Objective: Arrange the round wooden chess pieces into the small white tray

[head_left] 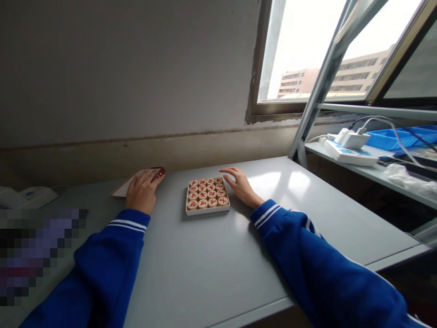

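A grey counter [177,273] is set below a window [300,54]. Near its far edge, a shallow white tray [207,212] is placed between the two hands, filled with four rows of round wooden Chinese chess pieces [207,193], their tops marked with red characters. The right hand [241,187] is held just beside the tray, its fingers [232,172] curved and spread apart. The left hand [142,192] is laid on a flat white card [128,186] with a dark red end, its fingers [147,176] slightly apart and not clamped on it.
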Tool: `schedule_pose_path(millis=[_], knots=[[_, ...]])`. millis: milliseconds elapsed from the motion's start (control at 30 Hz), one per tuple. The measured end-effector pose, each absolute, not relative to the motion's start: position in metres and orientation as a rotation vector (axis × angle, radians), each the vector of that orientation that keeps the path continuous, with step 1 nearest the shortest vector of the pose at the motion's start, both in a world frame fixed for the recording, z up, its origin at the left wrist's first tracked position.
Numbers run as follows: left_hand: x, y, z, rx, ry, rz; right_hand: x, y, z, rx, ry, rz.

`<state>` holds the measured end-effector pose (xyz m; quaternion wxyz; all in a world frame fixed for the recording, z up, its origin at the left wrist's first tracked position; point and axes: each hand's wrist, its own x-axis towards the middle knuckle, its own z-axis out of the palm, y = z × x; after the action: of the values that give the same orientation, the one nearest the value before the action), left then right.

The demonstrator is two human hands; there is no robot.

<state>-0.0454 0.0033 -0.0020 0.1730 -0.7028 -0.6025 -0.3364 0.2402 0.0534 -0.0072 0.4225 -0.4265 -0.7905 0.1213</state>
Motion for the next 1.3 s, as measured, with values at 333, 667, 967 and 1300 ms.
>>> schedule_pose_path(millis=[333, 667, 967, 1300], knots=[[-0.032, 0.002, 0.002, -2.054, -1.703, -0.966, 0.236, 0.052, -0.007, -1.127, -2.092, 0.414], [0.010, 0.033, -0.012, -2.280, -1.944, -1.484, 0.237, 0.052, -0.005, -1.062, -2.095, 0.423], [0.010, 0.034, -0.019, -2.380, -1.916, -1.370, 0.236, 0.050, -0.005, -1.133, -2.100, 0.318], [0.008, 0.036, -0.021, -2.405, -1.941, -1.227, 0.238, 0.054, -0.010, -1.118, -2.126, 0.310]])
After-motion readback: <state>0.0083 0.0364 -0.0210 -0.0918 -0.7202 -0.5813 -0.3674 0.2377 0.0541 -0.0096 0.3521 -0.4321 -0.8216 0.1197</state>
